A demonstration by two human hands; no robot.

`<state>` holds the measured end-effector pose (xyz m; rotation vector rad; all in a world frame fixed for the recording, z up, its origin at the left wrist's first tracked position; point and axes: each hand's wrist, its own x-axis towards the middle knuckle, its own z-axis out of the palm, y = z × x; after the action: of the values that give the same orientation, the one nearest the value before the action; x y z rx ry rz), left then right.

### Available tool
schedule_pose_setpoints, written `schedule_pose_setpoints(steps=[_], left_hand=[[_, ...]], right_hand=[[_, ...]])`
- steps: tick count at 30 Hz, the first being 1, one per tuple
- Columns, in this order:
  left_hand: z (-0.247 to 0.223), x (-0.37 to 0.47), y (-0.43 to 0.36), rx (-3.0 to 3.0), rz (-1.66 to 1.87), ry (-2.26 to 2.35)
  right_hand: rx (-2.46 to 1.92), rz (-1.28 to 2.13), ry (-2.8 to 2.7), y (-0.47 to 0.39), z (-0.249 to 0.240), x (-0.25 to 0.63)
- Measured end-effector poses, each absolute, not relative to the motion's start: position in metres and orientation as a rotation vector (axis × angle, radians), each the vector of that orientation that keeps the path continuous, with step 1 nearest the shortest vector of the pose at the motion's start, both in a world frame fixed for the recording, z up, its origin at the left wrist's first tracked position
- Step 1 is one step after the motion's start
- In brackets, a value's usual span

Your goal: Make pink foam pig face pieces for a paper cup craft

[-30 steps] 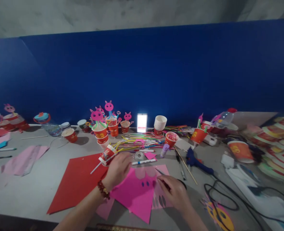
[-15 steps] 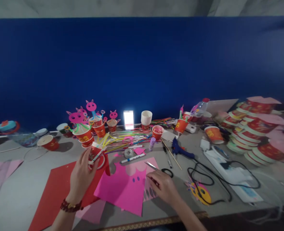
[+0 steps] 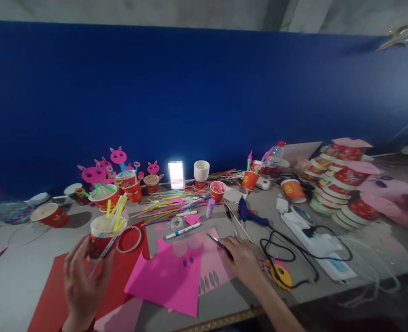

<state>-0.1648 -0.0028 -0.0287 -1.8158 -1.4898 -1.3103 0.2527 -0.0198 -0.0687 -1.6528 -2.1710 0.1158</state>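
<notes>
On the left, my left hand (image 3: pixel 84 272) is closed around a red-and-white paper cup (image 3: pixel 98 233). Several yellow strips (image 3: pixel 117 212) stick up out of this cup, and a pale strip slants down across its front near my thumb. My right hand (image 3: pixel 240 258) has its fingers on the dark handle of a pair of scissors (image 3: pixel 217 242), hiding much of it. The scissors' blade lies over a light pink sheet (image 3: pixel 209 267) with several leaf-shaped holes. Beside that, a bright pink cut sheet (image 3: pixel 167 281) lies over part of a red sheet (image 3: pixel 51 295).
A blue glue gun (image 3: pixel 250 214) and its black cable lie right of centre, near a white power strip (image 3: pixel 323 249). Tall cup stacks (image 3: pixel 345 184) stand at the right. Pink animal figures (image 3: pixel 95 175) in cups, and many coloured sticks (image 3: pixel 176 198), line the back.
My left hand has moved left and nearer with the cup, which now stands more upright. My right hand has moved forward onto the scissors. The whole view has shifted slightly.
</notes>
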Motion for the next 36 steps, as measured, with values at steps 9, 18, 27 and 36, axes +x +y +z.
schedule_pose_setpoints(steps=[9, 18, 27, 36], left_hand=[[-0.028, -0.163, -0.006, -1.815, -1.306, -1.508], [-0.041, -0.156, 0.006, -2.043, -1.144, -1.719], [-0.066, -0.156, 0.02, -2.03, -0.951, -1.859], [-0.067, -0.148, 0.013, -1.971, -0.724, -2.091]], right_hand=[[-1.731, 0.187, -2.129, -0.008, -0.061, 0.258], [-1.682, -0.082, -2.026, 0.003, -0.068, 0.267], [-1.484, 0.263, -2.297, 0.033, -0.033, 0.202], [-1.641, 0.218, -2.286, 0.105, -0.034, 0.136]])
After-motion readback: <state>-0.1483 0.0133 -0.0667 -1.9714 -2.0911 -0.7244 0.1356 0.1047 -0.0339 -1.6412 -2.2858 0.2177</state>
